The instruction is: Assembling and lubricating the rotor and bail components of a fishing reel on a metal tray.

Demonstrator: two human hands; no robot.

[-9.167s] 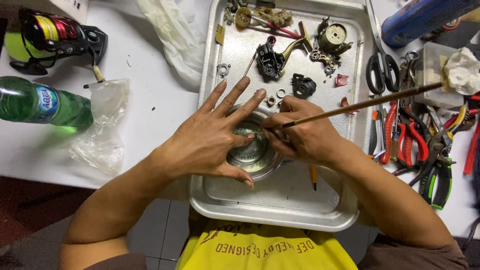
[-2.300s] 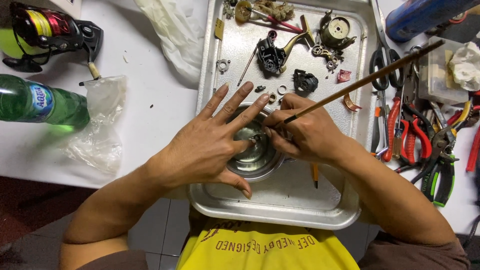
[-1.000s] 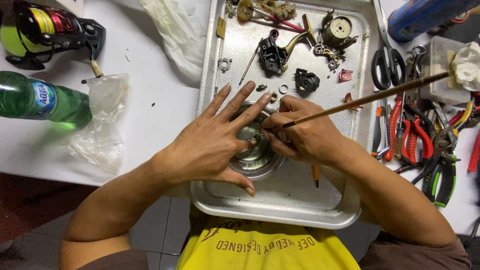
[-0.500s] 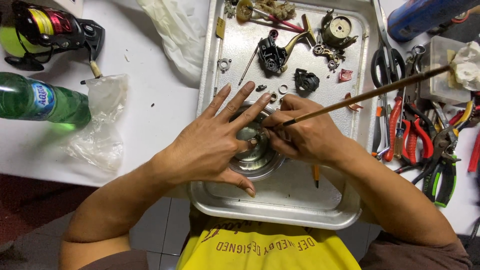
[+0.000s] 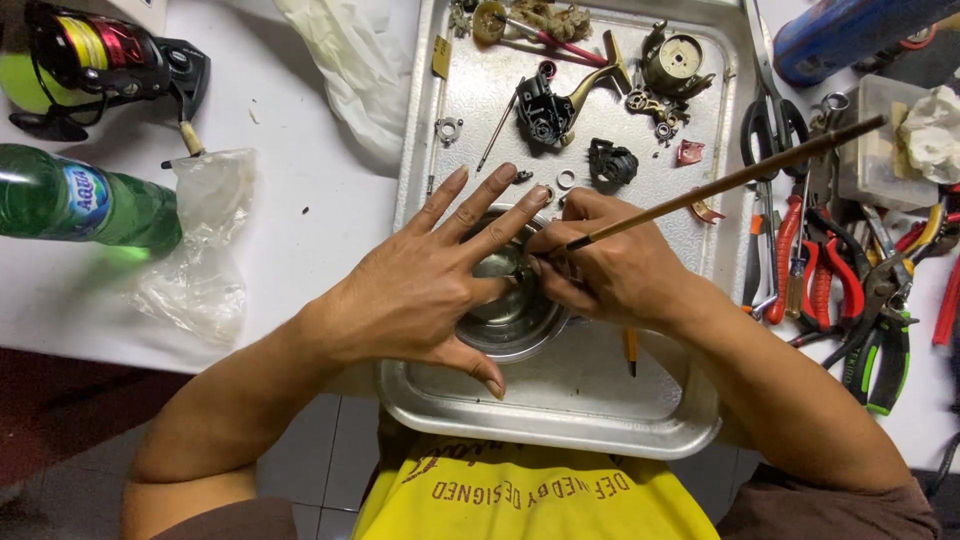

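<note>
My left hand [image 5: 425,290] lies flat with fingers spread over a small round metal bowl [image 5: 515,325] that sits in a metal tray [image 5: 560,415]. The thumb rests on the bowl's near rim. My right hand [image 5: 610,270] pinches a long thin brown brush [image 5: 740,178], whose tip points into the bowl under my left fingers. What lies inside the bowl is mostly hidden by both hands. Beyond the bowl, dismantled fishing reel parts rest in the tray: a black reel body [image 5: 545,108], a black part [image 5: 610,162] and a round gear housing [image 5: 678,60].
A green plastic bottle [image 5: 85,205] lies at the left beside a crumpled clear bag [image 5: 200,260]. A whole fishing reel [image 5: 105,65] sits at the top left. Pliers [image 5: 835,285], scissors [image 5: 765,125] and other hand tools crowd the right. A blue can [image 5: 850,28] lies at the top right.
Both hands stay over the bowl. The brush handle has swung slightly, now angled a little steeper toward the top right.
</note>
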